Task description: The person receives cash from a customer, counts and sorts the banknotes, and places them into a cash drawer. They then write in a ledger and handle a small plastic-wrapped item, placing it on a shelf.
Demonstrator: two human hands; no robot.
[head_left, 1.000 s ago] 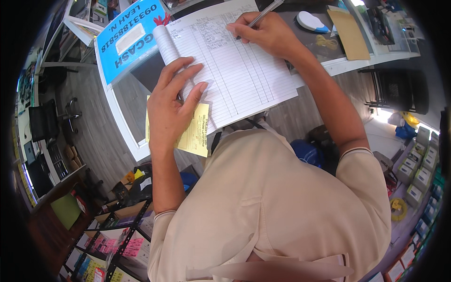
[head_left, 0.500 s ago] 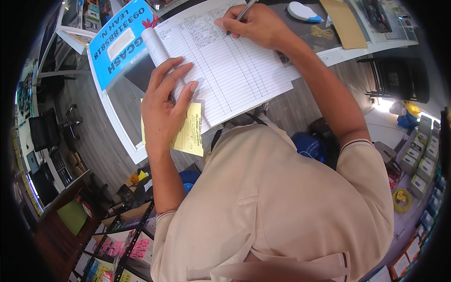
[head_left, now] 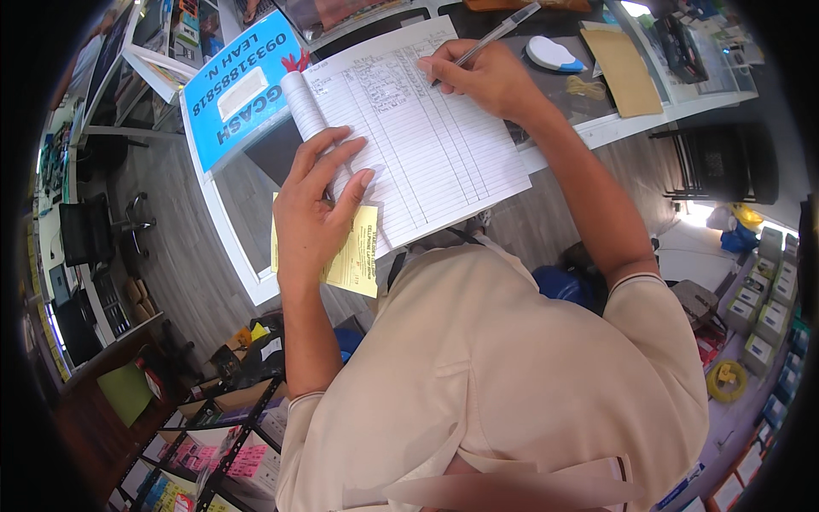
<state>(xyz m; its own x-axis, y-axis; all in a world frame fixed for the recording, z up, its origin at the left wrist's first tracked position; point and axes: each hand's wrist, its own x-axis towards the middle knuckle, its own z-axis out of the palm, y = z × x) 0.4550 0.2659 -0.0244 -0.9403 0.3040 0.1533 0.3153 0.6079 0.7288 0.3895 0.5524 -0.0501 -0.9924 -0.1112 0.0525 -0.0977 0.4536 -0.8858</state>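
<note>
A lined notebook (head_left: 426, 162) lies open on the counter, its pages ruled into columns with handwriting across the upper rows. In a pinch near the top of the page, my right hand (head_left: 488, 84) grips a clear-barrelled pen (head_left: 503, 32), its tip down by the written columns. My left hand (head_left: 317, 205) rests over the notebook's left edge, fingers apart, beside the curled-over pages (head_left: 304, 101). Under that hand lies a yellow printed slip (head_left: 357, 260), partly covered by the palm and wrist.
A blue sign (head_left: 239, 90) lies left of the notebook on the white-edged counter (head_left: 232, 241). To the right are a white-and-blue oval device (head_left: 553, 55), rubber bands (head_left: 587, 88) and a brown envelope (head_left: 627, 72). Shelves with boxes (head_left: 217, 444) stand at lower left.
The view has shifted slightly, so the counter and notebook appear lower and further right. My right hand remains at the written columns, its pen leaning more to the right; my left hand keeps its place.
</note>
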